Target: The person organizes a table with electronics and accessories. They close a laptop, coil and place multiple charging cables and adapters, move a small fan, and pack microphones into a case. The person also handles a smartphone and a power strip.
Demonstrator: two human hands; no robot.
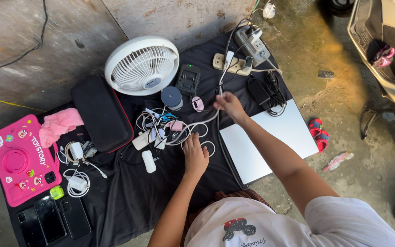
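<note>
Right hand [228, 104] pinches white cable [206, 120] (running diagonally toward left hand [194, 155]).

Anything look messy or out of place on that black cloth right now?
Yes: white cables lie in a tangled heap mid-cloth, between the left hand resting on them and the right hand pinching one strand. A red sandal lies alone on the dirt beside the laptop.

Both arms reach forward: left hand [194, 154] lies palm-down, fingers spread; right hand [228, 104] is extended farther, fingers pinched.
</note>
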